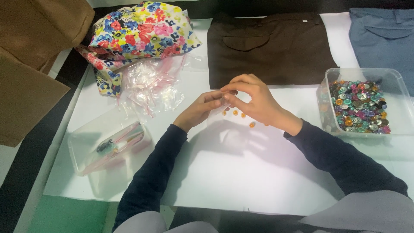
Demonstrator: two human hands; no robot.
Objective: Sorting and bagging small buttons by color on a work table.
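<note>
1. Orange buttons (241, 115) lie loose on the white table (241, 181), just below both hands.
2. Left hand (200, 110) and right hand (254, 101) pinch a small clear bag (224, 101); better hold its mouth wide.
3. Button tub (366, 103) sits at three o'clock.

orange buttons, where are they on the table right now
In the head view, the orange buttons lie loose on the white table near centre, just under both hands, left of the clear tub of mixed buttons.
</note>
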